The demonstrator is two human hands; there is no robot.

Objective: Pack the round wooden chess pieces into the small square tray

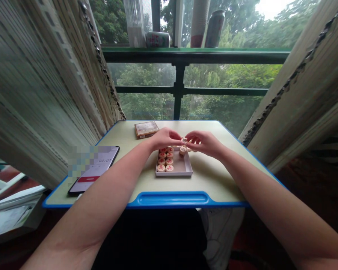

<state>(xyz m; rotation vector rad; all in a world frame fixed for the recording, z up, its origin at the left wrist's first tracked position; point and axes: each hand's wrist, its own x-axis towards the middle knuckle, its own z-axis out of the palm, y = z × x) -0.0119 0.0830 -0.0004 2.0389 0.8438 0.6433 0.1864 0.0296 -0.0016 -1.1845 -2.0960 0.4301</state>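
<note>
Above the far right corner of a shallow white box (188, 168), my left hand (168, 138) and my right hand (205, 143) meet, fingers curled, at a round wooden Chinese chess piece (184, 140). The fingertips of both hands close on it from either side. Two columns of pieces with red characters, such as the red chess piece (169, 168), fill the left part of the box. A single chess piece (183, 150) lies in its far right part. More pieces (195, 150) sit beyond the box, partly hidden under my right hand.
The small table (214, 180) has a blue rim and a blue tray groove (173, 199) in front. A phone (94, 168) lies on the left, a flat brown box (146, 129) at the back. Cans (215, 28) and cups stand on the window ledge; curtains hang at both sides.
</note>
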